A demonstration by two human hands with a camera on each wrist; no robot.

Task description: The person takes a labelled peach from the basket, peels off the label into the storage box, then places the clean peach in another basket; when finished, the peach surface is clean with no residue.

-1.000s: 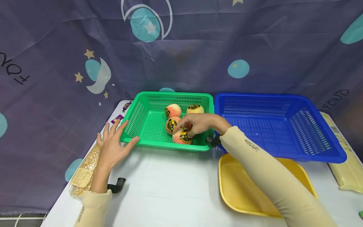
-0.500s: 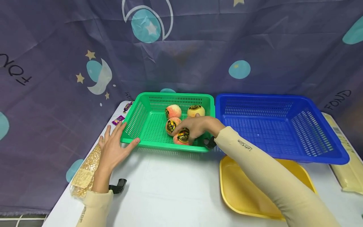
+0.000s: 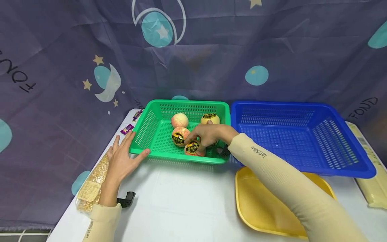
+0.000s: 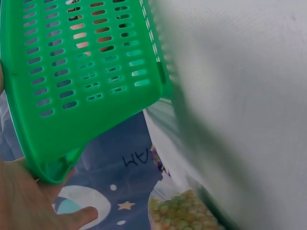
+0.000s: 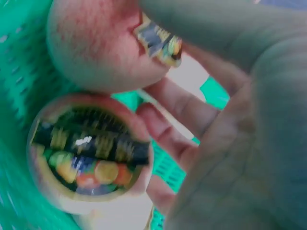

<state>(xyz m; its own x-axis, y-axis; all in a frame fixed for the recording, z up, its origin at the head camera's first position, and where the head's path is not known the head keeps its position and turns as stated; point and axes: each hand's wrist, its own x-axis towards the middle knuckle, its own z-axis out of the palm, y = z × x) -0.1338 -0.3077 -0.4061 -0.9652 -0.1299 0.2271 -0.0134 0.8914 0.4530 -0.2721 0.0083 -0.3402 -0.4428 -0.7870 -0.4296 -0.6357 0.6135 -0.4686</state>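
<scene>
Starry curtain behind white desk (image 3: 181, 198). Right hand (image 3: 211, 134) curls over front peach (image 3: 192, 149) in green basket (image 3: 145, 129), grasp step. Left hand (image 3: 122, 159), spread, steadies the rim. Next needs a firm lift clear.

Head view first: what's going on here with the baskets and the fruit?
A person works at a white table. The right hand reaches into the green basket, fingers curled over the nearest of four stickered peaches. The left hand lies open against the basket's front left corner, thumb touching the rim. The blue basket beside it holds nothing visible, and a yellow tray sits in front of it. A bag of corn kernels lies by the left forearm.
</scene>
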